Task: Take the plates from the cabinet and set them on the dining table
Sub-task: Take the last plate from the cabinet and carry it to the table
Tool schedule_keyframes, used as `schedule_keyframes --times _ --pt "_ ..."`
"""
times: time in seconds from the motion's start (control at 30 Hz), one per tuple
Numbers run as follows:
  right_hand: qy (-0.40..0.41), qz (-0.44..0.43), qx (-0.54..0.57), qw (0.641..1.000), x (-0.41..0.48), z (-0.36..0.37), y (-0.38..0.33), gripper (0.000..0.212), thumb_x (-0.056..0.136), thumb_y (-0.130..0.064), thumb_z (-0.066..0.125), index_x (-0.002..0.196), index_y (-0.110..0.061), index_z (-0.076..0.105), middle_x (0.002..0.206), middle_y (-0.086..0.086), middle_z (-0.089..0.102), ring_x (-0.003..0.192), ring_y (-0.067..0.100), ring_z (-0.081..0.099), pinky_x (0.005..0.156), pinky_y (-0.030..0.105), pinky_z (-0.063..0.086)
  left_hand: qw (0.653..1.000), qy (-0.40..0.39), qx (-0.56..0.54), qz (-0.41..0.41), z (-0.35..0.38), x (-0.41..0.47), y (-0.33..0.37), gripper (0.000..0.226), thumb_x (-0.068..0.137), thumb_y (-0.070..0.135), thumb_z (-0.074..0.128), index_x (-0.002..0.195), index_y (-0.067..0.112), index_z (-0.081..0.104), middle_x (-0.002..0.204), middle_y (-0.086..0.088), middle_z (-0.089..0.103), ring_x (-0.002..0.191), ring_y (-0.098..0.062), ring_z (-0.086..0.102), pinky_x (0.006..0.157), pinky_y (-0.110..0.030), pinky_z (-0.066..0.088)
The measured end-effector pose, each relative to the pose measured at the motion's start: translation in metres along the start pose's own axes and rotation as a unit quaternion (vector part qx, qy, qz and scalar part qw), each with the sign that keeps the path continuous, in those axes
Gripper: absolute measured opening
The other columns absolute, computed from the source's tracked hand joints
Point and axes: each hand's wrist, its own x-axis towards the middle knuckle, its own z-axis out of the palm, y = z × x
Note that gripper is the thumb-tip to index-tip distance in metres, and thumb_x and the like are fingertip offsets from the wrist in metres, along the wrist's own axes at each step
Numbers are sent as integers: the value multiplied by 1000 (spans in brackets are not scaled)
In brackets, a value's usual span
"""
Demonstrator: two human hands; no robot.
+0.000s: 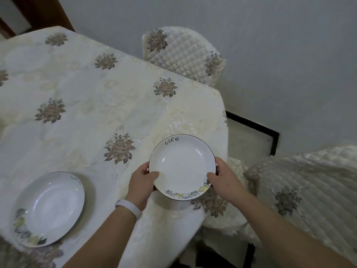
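A white plate point(182, 166) with a dark rim, the word "life" and small cartoon figures is over the table's near right corner. My left hand point(142, 183) grips its left edge, thumb on the rim. My right hand point(225, 179) grips its right edge the same way. Whether the plate touches the cloth I cannot tell. A second plate point(51, 206) of the same pattern lies flat on the dining table point(81, 105) at the near left, apart from both hands.
The table wears a cream cloth with flower patterns. A quilted chair point(183, 55) stands at the far side, and another covered chair point(301, 190) is close on the right. A grey wall runs behind. My left wrist carries a white band point(129, 206).
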Motion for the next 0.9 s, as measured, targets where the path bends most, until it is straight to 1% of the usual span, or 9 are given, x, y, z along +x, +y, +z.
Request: schedule_keyframes --times 0.1,0.17,0.27,0.37,0.47,0.53,0.63,0.73,0.9 --pt "-5 0 -25 1000 19 3 6 44 85 -10 51 123 -32 49 97 -11 64 86 11 60 64 25 43 1000 27 0 -7 8 8 -7 37 86 -6 52 104 23 67 92 -9 72 83 -28 68 71 -43 60" --pt "-13 2 -34 999 32 5 12 46 84 -11 52 126 -28 50 101 -8 64 93 16 61 69 28 45 998 54 -1 -12 12 12 -11 34 86 -5 53 97 24 68 89 -8 72 82 -29 68 71 -44 59" --pt "-31 3 -55 998 48 6 19 49 83 -12 54 131 -24 49 107 -5 64 97 20 60 75 30 45 995 95 22 -25 18 16 -18 35 84 -1 55 88 31 68 87 -5 73 86 -30 69 80 -52 58" --pt "-53 -4 -71 996 62 5 24 49 83 -13 56 130 -21 47 108 -2 63 94 19 59 74 30 44 992 111 49 -21 24 21 -22 36 83 1 55 83 34 69 83 -4 74 85 -32 69 79 -55 57" --pt "-63 -8 -86 994 73 3 27 49 83 -15 57 130 -21 45 108 -1 63 91 18 59 69 28 43 990 114 81 -8 27 27 -25 38 83 4 55 82 38 71 82 -3 75 83 -32 70 75 -49 57" --pt "-67 -9 -97 993 77 3 29 48 84 -16 56 131 -21 44 107 -3 62 90 18 58 65 26 42 988 116 106 -4 28 30 -27 34 83 5 56 84 36 70 82 -3 74 80 -29 70 73 -47 57" --pt "-70 -4 -103 992 80 5 31 48 85 -14 55 131 -20 44 105 -2 60 89 19 57 62 24 39 984 122 132 3 28 34 -32 29 82 8 55 86 32 70 80 -8 72 70 -25 64 61 -40 53" --pt "-72 4 -115 991 80 6 31 44 86 -14 54 129 -17 45 101 0 61 86 21 57 60 24 39 978 127 163 12 29 35 -34 23 79 12 54 86 29 69 77 -11 69 65 -25 61 60 -39 51" --pt "-47 17 -116 992 80 5 27 33 89 -19 52 121 -17 50 87 -4 62 74 16 59 60 29 46 972 123 201 26 26 34 -31 16 82 12 55 78 24 66 62 3 59 60 -19 53 57 -31 46"
